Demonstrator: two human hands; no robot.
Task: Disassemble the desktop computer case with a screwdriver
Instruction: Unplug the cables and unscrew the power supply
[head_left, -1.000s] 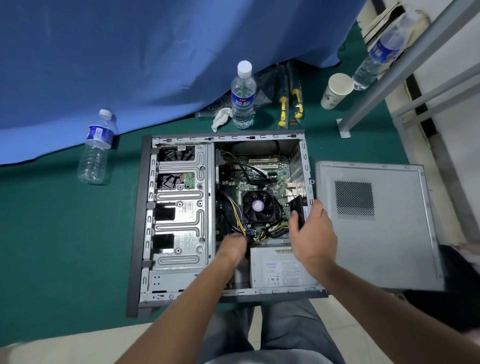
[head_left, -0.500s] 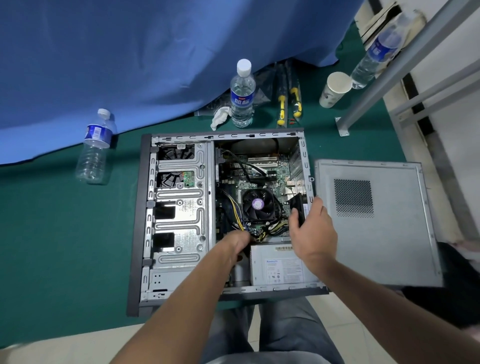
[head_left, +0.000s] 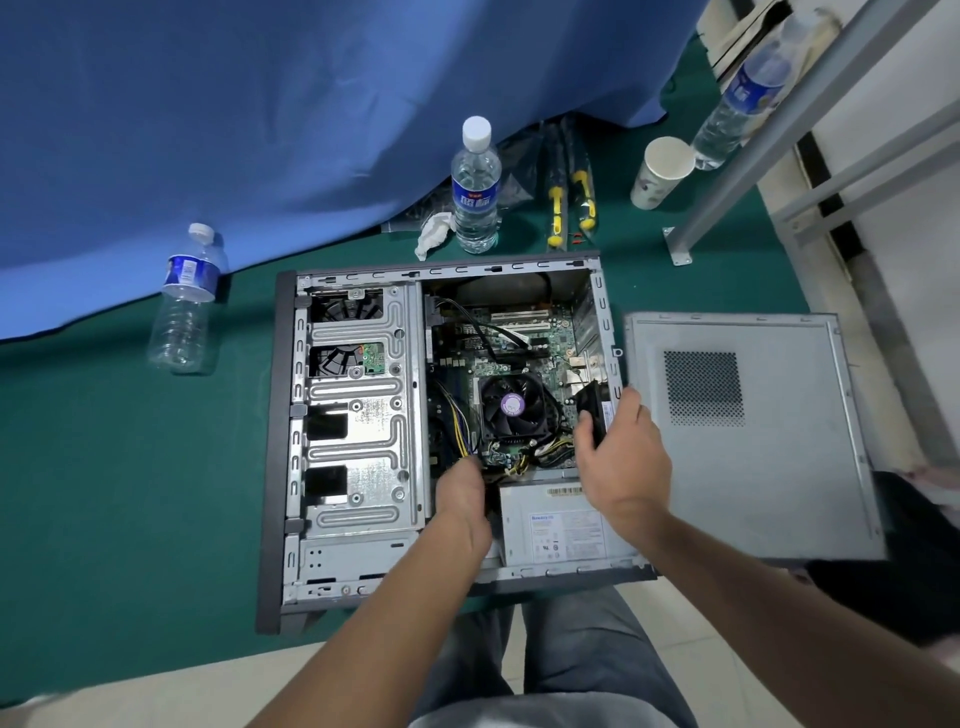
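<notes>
Inside the open case, right hand grips rear fan.

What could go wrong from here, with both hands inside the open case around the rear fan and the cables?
1. The right hand grips the black rear fan; if its lead is still plugged in, pulling could strain the connector on the motherboard.
2. The left hand reaches into the cable bundle beside the CPU cooler; a tug might loosen other plugs.
3. Bare skin near the case frame's sheet-metal edges could get cut.
</notes>
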